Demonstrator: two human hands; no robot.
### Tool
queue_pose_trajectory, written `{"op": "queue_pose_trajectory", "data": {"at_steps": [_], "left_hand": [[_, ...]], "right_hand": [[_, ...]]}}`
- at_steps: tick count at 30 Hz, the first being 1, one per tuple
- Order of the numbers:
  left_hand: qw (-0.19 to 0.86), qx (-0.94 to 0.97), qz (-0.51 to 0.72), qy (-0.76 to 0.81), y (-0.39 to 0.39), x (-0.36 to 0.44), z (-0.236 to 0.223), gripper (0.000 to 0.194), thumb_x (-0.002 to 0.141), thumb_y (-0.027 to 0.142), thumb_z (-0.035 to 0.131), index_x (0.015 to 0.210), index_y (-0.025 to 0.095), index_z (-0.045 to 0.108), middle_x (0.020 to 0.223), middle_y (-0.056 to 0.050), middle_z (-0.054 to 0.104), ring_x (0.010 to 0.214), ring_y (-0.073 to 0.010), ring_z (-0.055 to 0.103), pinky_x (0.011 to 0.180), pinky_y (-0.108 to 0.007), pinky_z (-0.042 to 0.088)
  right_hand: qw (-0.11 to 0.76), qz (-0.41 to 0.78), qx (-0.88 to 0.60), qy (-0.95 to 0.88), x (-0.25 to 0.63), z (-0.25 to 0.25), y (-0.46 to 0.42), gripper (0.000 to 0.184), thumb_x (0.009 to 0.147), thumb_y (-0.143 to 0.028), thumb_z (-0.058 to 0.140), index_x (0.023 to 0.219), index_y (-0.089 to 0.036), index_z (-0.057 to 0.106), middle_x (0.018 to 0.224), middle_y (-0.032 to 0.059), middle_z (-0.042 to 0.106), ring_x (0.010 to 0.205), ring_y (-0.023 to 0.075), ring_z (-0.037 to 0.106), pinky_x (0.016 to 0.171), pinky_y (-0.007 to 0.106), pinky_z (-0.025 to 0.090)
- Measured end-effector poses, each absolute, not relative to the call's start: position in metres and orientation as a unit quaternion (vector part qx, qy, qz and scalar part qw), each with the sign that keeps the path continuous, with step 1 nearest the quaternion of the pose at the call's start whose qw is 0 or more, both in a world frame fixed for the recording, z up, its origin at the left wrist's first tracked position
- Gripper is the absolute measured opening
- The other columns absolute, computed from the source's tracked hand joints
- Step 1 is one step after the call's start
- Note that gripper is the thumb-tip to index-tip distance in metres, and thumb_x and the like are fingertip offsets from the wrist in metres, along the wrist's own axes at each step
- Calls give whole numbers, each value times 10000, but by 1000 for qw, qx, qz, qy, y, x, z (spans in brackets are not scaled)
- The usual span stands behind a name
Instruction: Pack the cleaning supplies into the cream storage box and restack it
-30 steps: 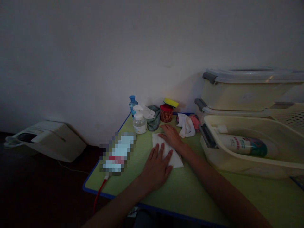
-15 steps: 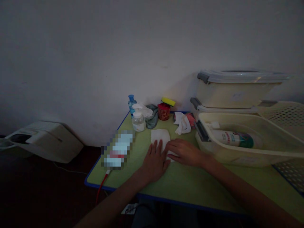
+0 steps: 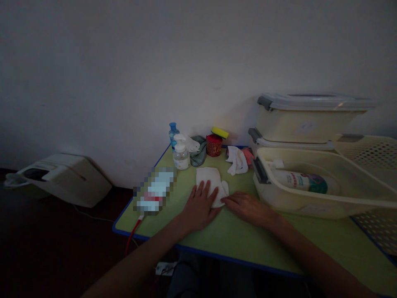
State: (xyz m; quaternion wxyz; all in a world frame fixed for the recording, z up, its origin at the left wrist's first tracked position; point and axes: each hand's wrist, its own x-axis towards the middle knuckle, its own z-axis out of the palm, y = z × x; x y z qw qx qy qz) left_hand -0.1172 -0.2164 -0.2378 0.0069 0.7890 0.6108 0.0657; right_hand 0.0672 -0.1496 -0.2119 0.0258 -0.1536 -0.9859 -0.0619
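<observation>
A white cloth piece (image 3: 208, 174) lies flat on the light green table (image 3: 186, 207), with a rounded lobe on its right side. Whether it is a sock or a glove I cannot tell. My left hand (image 3: 201, 207) rests palm down on its lower left part, fingers spread and stretched forward, hiding that part. At the cloth's lower right edge, my right hand (image 3: 246, 207) pinches the fabric between thumb and fingertips.
Left stands a phone (image 3: 156, 190) on a red cable. Behind are a pump bottle (image 3: 181, 156), a blue bottle (image 3: 173, 134), a red basket (image 3: 214, 145) with a yellow sponge (image 3: 220, 132), and crumpled white cloth (image 3: 238, 160). An open bin (image 3: 297, 209) holding a bottle stands right.
My right hand has moved right and slightly down from beside my left fingers to the cloth's edge. More of the cloth shows, its right side spread out. My left hand stays on it.
</observation>
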Motion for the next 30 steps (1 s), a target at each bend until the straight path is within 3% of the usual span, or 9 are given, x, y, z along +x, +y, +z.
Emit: {"op": "queue_pose_trajectory", "data": {"at_steps": [4,12,23,30], "left_hand": [[28,790,64,609,-216,-119,-237,655,846,553,333,1396,221,205,1475,-161,138,1352,-335,98,1062,-510,172],[37,785,75,614,-215,-120,-240,617,857,553,300,1387,245,233,1481,-129,140,1355,-313,115,1067,-496,180],[22,790,85,606,-214,-124,-241,481,887,246,346,1364,250,289,1457,-115,239,1344,-281,181,1062,-475,226],[16,814,83,575,-213,-133,-233,469,861,142,360,1329,169,361,1411,-139,335,1319,-239,277,1057,-421,265]], "right_hand": [[42,-49,-150,-987,69,-215,-148,228,824,-67,478,992,-164,599,1008,87,661,899,190,614,800,316,471],[168,39,-117,-978,70,-221,-141,244,849,-123,456,960,-183,666,957,73,683,859,179,627,765,313,491],[297,23,-132,-945,65,-236,-138,207,854,-171,483,842,-161,689,808,61,701,723,156,643,681,278,503],[322,16,-138,-937,66,-227,-137,235,869,-166,451,834,-171,684,793,61,700,735,160,651,681,284,512]]}}
